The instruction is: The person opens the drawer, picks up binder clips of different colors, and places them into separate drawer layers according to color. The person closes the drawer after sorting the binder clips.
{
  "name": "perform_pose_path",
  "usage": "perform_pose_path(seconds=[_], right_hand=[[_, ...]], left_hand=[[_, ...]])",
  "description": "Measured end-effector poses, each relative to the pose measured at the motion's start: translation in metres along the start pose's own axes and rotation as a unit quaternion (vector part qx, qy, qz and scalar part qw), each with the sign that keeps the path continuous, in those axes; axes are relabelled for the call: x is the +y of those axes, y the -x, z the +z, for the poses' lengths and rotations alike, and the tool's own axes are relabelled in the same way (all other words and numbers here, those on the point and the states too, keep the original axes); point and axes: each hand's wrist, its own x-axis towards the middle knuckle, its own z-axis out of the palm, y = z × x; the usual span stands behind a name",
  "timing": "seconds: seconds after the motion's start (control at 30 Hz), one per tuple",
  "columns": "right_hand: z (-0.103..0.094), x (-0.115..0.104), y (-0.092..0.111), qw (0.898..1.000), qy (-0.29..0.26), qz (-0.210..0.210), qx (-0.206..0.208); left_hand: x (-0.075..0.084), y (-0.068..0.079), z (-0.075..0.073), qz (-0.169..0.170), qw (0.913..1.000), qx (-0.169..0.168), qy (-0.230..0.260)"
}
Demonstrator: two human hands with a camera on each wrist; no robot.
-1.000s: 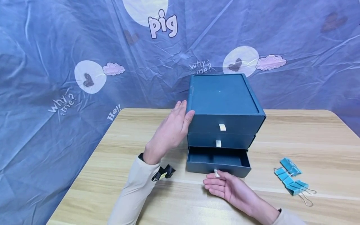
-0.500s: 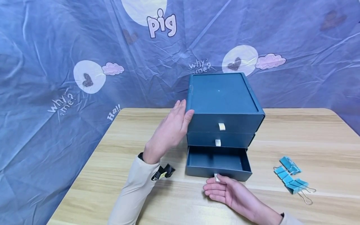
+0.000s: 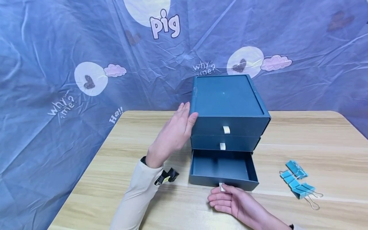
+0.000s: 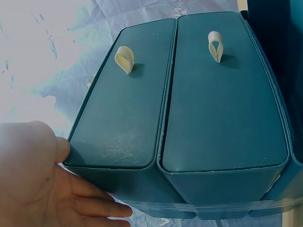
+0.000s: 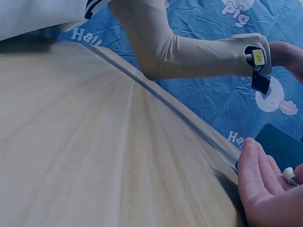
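Note:
A dark teal drawer unit with three stacked drawers stands on the table. Its bottom drawer is pulled out, and the inside looks bare. Against the unit's left side, near the top front corner, rests my left hand with fingers straight; the left wrist view shows the palm side beside two shut drawer fronts with cream loops. My right hand pinches the white pull tab of the bottom drawer between thumb and index finger. In the right wrist view the tab shows at the thumb.
Several turquoise binder clips lie on the wooden table right of the drawer unit. A blue printed cloth hangs behind the table. A small black camera is strapped to my left wrist.
My right hand has drawn the bottom drawer farther out toward me, showing more of its inside. The left hand has kept its place on the unit's side.

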Motion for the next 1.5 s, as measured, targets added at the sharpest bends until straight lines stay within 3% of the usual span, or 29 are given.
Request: perform_pose_path(seconds=[0.8, 1.17, 1.33, 1.5], right_hand=[[0.000, 0.010, 0.007, 0.997, -0.022, 0.021, -0.064], [0.000, 0.010, 0.009, 0.997, -0.012, 0.027, -0.066], [-0.002, 0.012, 0.014, 0.997, 0.035, 0.028, -0.068], [-0.006, 0.012, 0.026, 0.989, 0.143, 0.011, -0.025]], left_hand=[[0.000, -0.001, -0.001, 0.004, 1.0000, -0.005, 0.004], [0.000, -0.001, 0.000, 0.006, 1.0000, -0.005, 0.006], [0.000, -0.001, 0.001, 0.007, 0.9999, -0.003, 0.007], [0.000, 0.000, 0.001, 0.005, 0.9999, -0.001, 0.011]])
